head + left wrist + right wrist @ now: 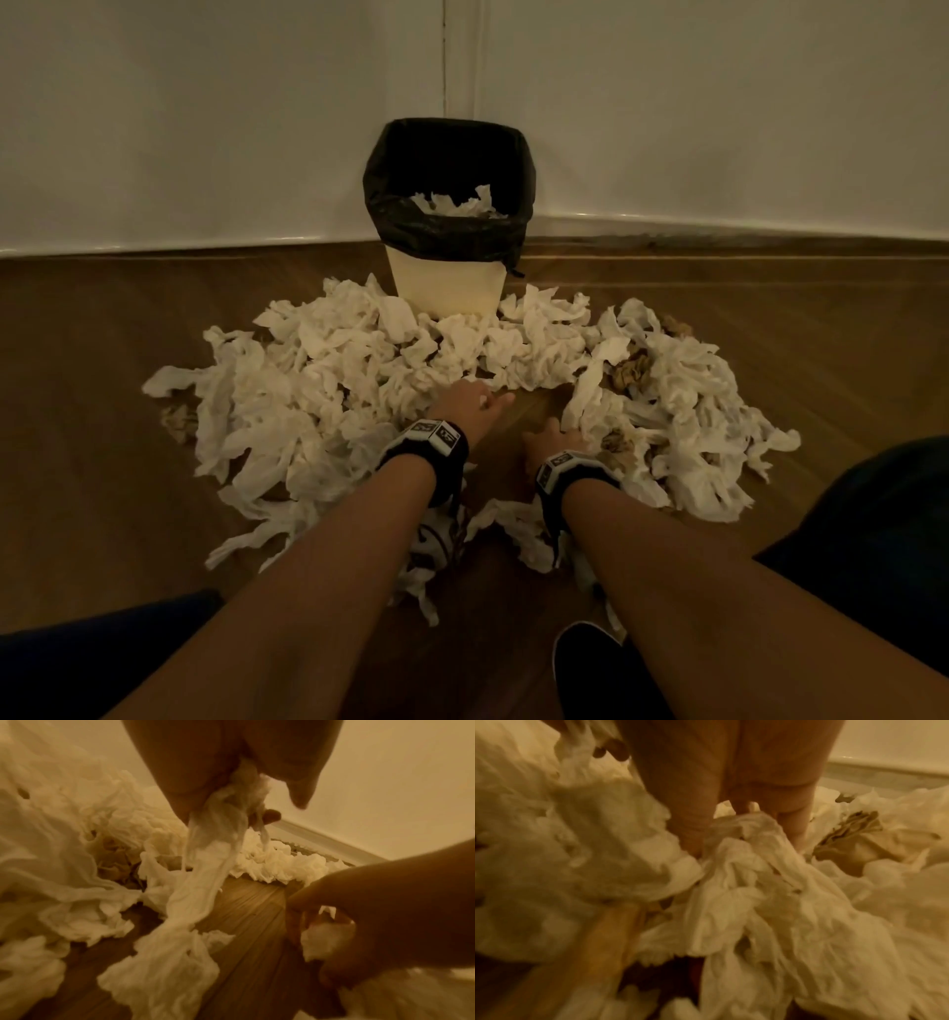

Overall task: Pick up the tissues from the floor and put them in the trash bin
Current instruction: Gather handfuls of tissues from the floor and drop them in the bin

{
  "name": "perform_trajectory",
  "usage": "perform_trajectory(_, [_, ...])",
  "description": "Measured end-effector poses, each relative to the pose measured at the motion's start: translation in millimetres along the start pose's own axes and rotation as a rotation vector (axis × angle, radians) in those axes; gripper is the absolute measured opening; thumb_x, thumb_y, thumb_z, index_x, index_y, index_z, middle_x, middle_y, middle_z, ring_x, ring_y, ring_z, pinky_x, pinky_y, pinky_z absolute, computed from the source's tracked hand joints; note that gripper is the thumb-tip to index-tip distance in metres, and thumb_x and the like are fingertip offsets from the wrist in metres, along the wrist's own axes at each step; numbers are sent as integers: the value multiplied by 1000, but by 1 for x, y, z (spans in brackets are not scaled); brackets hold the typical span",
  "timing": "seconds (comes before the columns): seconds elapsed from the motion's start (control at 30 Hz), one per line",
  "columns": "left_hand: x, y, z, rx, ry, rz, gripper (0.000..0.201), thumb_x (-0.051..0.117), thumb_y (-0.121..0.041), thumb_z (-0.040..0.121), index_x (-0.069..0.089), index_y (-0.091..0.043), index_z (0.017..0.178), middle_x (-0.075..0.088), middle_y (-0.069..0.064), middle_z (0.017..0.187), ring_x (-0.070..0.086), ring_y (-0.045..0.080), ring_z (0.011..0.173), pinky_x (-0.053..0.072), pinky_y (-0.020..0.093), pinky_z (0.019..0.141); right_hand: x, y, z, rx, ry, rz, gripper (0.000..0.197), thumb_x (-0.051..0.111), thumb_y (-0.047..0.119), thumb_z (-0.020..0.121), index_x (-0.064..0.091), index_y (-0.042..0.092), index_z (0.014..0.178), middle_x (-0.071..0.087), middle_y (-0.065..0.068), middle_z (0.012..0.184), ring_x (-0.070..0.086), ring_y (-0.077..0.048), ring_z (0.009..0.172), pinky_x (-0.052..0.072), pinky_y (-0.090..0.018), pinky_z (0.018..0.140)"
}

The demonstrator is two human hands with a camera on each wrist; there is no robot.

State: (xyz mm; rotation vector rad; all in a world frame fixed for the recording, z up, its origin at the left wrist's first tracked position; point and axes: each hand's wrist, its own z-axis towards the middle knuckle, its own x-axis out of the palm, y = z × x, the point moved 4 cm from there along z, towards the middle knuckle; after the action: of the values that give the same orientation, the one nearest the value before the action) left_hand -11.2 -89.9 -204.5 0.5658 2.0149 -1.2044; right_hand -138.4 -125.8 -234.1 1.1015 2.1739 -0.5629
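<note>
A cream trash bin [444, 288] with a black liner [447, 231] stands against the wall, with a few tissues [454, 203] inside. Crumpled white tissues [328, 385] lie heaped on the wooden floor in front of it and to both sides. My left hand [475, 406] is low at the inner edge of the left heap. In the left wrist view the left hand [231, 797] pinches a long tissue [200, 882] that trails to the floor. My right hand [554, 442] is at the edge of the right heap [683, 411], its fingers [793, 821] curled into a tissue [744, 850].
Brown crumpled paper balls [631, 372] are mixed into the right heap. A strip of bare wooden floor [518, 416] shows between my hands. My dark shoe [585, 663] and knees [873, 539] are close below. A white wall and baseboard [719, 226] run behind the bin.
</note>
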Motion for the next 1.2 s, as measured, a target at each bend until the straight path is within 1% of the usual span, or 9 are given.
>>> perform_trajectory(0.1, [-11, 2, 0, -12, -75, -28, 36, 50, -31, 94, 67, 0, 88, 65, 17, 97, 59, 31, 97, 39, 30, 77, -3, 3, 2, -41, -77, 92, 35, 45, 16, 96, 50, 11, 131, 35, -15, 140, 38, -36, 127, 36, -41, 102])
perform_trajectory(0.3, [-30, 7, 3, -133, -85, -269, 47, 43, -11, 95, 38, -9, 142, 39, 12, 146, 36, 27, 133, 29, 32, 110, -43, -4, -3, -67, -251, 449, 27, 42, 11, 96, 64, 1, 110, 62, -17, 117, 59, -30, 106, 46, -33, 86])
perform_trajectory(0.47, [-55, 3, 0, -220, -213, -723, 36, 42, -3, 94, 56, -10, 127, 57, 4, 118, 59, 16, 83, 55, 16, 70, -83, -23, -22, 0, -556, 1168, 39, 34, -2, 94, 69, 16, 102, 60, -11, 125, 56, -27, 110, 46, -28, 88])
perform_trajectory(0.53, [-71, -4, -3, -240, -282, -820, 31, 44, -6, 95, 60, -7, 121, 63, 16, 110, 61, 30, 86, 56, 31, 75, -101, -29, -35, 29, -668, 1383, 38, 32, -4, 94, 66, 11, 99, 60, -15, 120, 57, -30, 105, 43, -25, 78])
perform_trajectory(0.7, [-116, -22, -14, -294, -380, -930, 25, 47, -30, 96, 59, -11, 87, 51, 0, 64, 53, 16, 53, 40, 15, 35, -143, -36, -64, 39, -516, 1742, 34, 35, 23, 101, 55, 12, 126, 54, -13, 130, 46, -29, 125, 37, -22, 93])
perform_trajectory(0.8, [-144, -39, -18, -308, -366, -1004, 45, 45, -50, 93, 56, -12, 70, 57, 9, 69, 60, 19, 58, 48, 23, 55, -169, -28, -90, -122, -343, 2016, 33, 38, 43, 98, 53, 22, 77, 57, -2, 80, 59, -25, 84, 46, -34, 79])
perform_trajectory(0.9, [-168, -61, -27, -267, -269, -1164, 37, 57, -27, 91, 58, -2, 118, 57, 22, 122, 54, 37, 114, 44, 45, 100, -194, -20, -116, -351, -142, 2373, 40, 43, 37, 94, 50, 15, 61, 58, -6, 65, 54, -22, 67, 42, -30, 66])
perform_trajectory(1.1, [-216, -87, -48, -100, -216, -1057, 54, 42, 23, 83, 39, 7, 134, 48, 28, 131, 46, 42, 123, 38, 48, 103, -236, -20, -161, -616, -117, 2208, 18, 35, 9, 97, 41, 11, 114, 46, -15, 120, 50, -34, 111, 42, -42, 91])
perform_trajectory(1.2, [-235, -89, -53, -77, -261, -1031, 64, 43, 22, 84, 30, -1, 142, 40, 24, 140, 41, 41, 127, 36, 47, 104, -250, -21, -171, -620, -225, 2112, 52, 43, -7, 93, 31, 17, 138, 34, -18, 144, 36, -38, 132, 30, -49, 107])
